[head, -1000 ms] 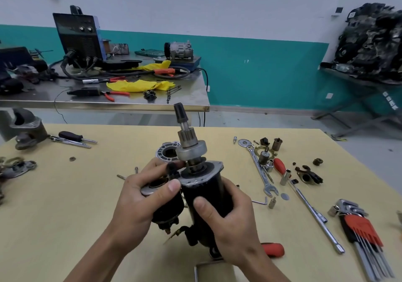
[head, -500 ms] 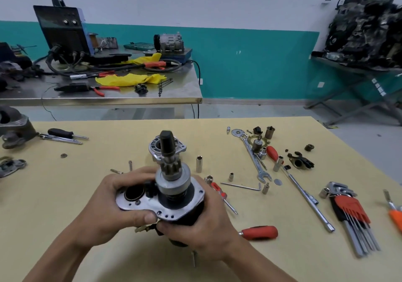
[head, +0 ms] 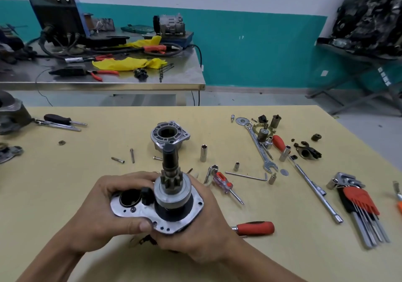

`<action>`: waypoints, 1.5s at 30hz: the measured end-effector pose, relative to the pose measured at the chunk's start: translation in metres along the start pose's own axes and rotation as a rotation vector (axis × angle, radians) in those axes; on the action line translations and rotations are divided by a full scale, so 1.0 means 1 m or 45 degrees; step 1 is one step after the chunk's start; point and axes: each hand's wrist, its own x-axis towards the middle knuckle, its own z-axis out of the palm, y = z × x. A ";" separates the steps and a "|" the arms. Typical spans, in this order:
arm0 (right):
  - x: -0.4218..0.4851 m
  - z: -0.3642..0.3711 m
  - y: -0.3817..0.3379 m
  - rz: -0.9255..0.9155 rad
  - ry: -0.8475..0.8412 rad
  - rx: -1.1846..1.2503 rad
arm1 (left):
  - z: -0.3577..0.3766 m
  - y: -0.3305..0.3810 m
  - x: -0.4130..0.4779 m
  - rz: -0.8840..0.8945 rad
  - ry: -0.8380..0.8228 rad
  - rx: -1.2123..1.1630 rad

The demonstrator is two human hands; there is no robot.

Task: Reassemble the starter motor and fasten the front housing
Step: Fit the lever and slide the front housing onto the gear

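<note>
In the head view, both hands hold the starter motor point(head: 173, 197) at the 6 o'clock side of the yellow desk point(head: 65, 183). The left hand point(head: 104, 207) curls round the silver plate from 9 o'clock, with its thumb on the near edge. The right hand point(head: 202, 223) wraps round the dark body from 4 o'clock. The shaft with its little gear points up. The front housing point(head: 180, 137) sits on the desk at 12 o'clock from the motor, apart from it. A red-handled screwdriver point(head: 254, 227) lies at 3 o'clock.

The left hand point(head: 102, 207) and right hand point(head: 206, 231) hide the starter motor point(head: 174, 194) body (its top shows). The right edge cuts off an orange tool point(head: 399, 210).
</note>
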 end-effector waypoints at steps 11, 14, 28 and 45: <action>-0.004 0.000 0.002 0.008 0.062 -0.076 | 0.005 -0.001 -0.003 -0.026 0.070 0.069; -0.006 0.000 0.002 0.036 0.077 -0.039 | 0.006 0.001 -0.003 -0.027 0.064 0.104; -0.003 -0.002 0.005 0.070 0.010 -0.029 | 0.006 0.003 -0.003 -0.059 0.051 0.102; -0.004 0.017 0.027 -0.071 0.338 0.494 | 0.023 0.002 -0.002 -0.002 0.169 0.129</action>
